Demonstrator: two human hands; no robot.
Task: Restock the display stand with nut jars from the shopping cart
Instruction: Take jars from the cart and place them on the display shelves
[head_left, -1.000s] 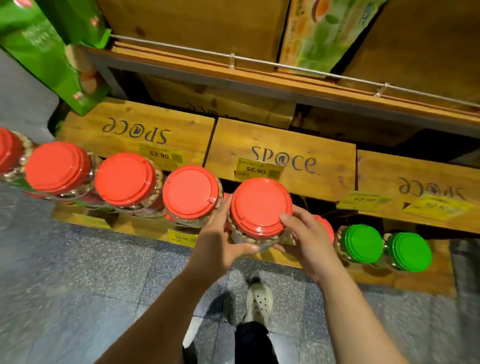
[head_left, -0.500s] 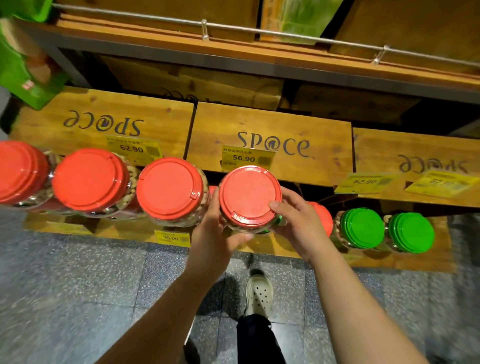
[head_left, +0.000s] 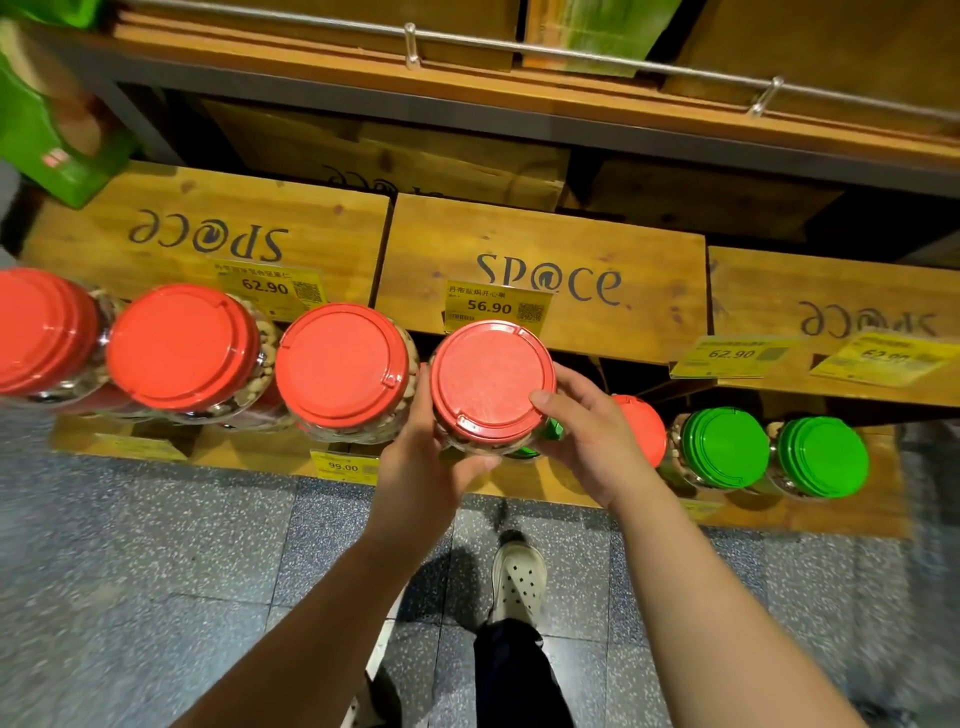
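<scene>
Speckled grey terrazzo floor lies below wooden crates and a metal-railed shelf.

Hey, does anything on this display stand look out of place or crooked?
Two wooden crates have their lettering upside down, unlike the middle crate. A green lid peeks out beneath the held red-lidded jar.

Warm light is shining from above, the floor is looking dim, and the edges are bending and blurring.
</scene>
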